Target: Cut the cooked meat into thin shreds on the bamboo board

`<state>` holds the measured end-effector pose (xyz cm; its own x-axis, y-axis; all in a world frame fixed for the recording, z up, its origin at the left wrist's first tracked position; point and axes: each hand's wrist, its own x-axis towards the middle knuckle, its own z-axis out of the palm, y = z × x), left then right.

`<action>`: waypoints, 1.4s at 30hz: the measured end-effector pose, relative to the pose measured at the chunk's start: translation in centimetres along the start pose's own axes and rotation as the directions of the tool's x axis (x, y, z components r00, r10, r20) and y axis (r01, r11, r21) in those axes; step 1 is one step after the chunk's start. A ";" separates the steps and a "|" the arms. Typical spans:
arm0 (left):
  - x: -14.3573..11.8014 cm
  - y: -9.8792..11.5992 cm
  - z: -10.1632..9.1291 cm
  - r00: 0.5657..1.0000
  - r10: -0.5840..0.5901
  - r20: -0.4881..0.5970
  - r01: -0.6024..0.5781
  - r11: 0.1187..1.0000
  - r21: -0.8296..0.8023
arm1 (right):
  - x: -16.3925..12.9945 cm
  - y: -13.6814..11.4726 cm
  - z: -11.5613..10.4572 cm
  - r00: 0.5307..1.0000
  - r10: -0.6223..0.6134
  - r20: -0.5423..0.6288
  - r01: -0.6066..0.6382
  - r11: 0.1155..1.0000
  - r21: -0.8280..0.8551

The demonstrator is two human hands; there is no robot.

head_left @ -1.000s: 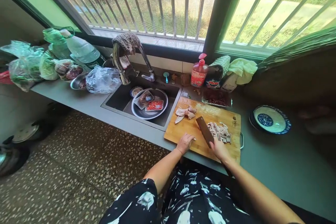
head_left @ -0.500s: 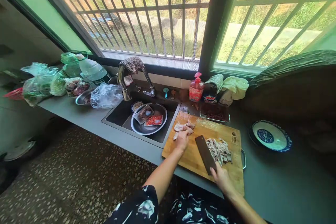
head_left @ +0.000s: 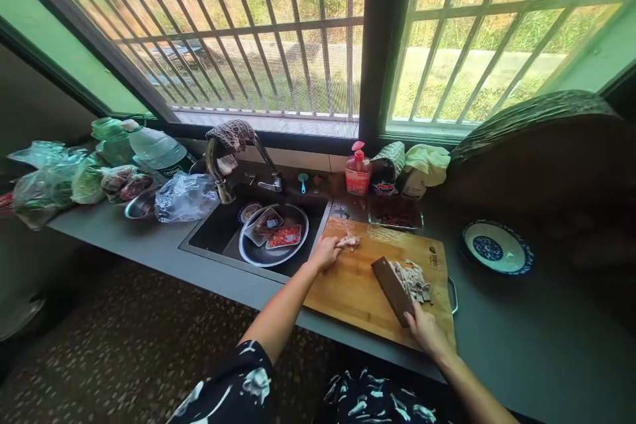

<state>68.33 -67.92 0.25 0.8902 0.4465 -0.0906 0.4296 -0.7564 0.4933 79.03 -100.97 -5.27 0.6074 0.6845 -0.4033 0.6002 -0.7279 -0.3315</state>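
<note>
My right hand (head_left: 426, 332) is closed round the handle of a cleaver (head_left: 392, 291), whose broad blade lies low over the cutting board (head_left: 342, 301). Against the blade's right side sits a heap of sliced pale meat (head_left: 413, 279). At the board's upper left, my left hand (head_left: 325, 254) has its fingers pinched on the near end of an uncut piece of raw meat (head_left: 350, 241). The fingertips are partly hidden, and bare wood separates this piece from the slices.
Left of the board, the sink (head_left: 218, 248) holds a metal basin (head_left: 244, 253) with packaged food under a faucet (head_left: 223, 189). Behind the board stand a pink pump bottle (head_left: 358, 175) and a clear tray (head_left: 397, 215). Patterned bowls (head_left: 497, 248) sit right; bagged vegetables (head_left: 47, 179) far left.
My left hand has shifted left toward the board's edge, and the meat there is more bunched up. The cleaver stays beside the slices in my right hand. The camera view has turned slightly right.
</note>
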 end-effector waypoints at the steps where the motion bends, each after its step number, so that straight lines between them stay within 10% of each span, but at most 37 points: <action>1: -0.5 0.3 -0.4 0.999 -0.012 0.039 0.013 0.999 -0.035 | 0.0 -0.1 0.0 1.000 0.003 0.002 -0.003 1.000 0.004; 10: -3.5 4.0 4.3 0.904 0.045 0.424 0.122 0.925 -0.359 | 0.0 -1.0 -1.4 0.997 0.071 0.035 -0.071 0.997 0.003; 16: -5.0 3.4 7.4 0.968 -0.123 0.220 0.153 0.980 -0.126 | -0.8 -2.2 -2.3 0.996 0.088 0.022 -0.088 0.996 -0.029; 21: -6.5 3.5 7.1 0.999 -0.018 0.044 0.016 0.999 0.045 | -1.5 -3.5 -2.4 0.993 0.113 0.022 -0.112 0.993 -0.025; 27: -6.7 4.1 8.3 0.898 0.440 0.006 -0.440 0.898 0.029 | -2.6 -7.5 -1.9 0.999 0.044 -0.008 -0.044 0.999 -0.022; 42: -5.9 2.8 11.2 0.885 0.456 -0.093 -0.463 0.881 -0.099 | -4.8 -10.5 -0.8 0.990 0.114 0.078 -0.091 0.964 -0.251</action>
<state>65.98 -78.02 -7.50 0.9697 0.0952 0.2250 -0.0493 -0.8257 0.5619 70.24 -96.55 0.78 0.6293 0.5916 -0.5040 0.6534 -0.7538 -0.0690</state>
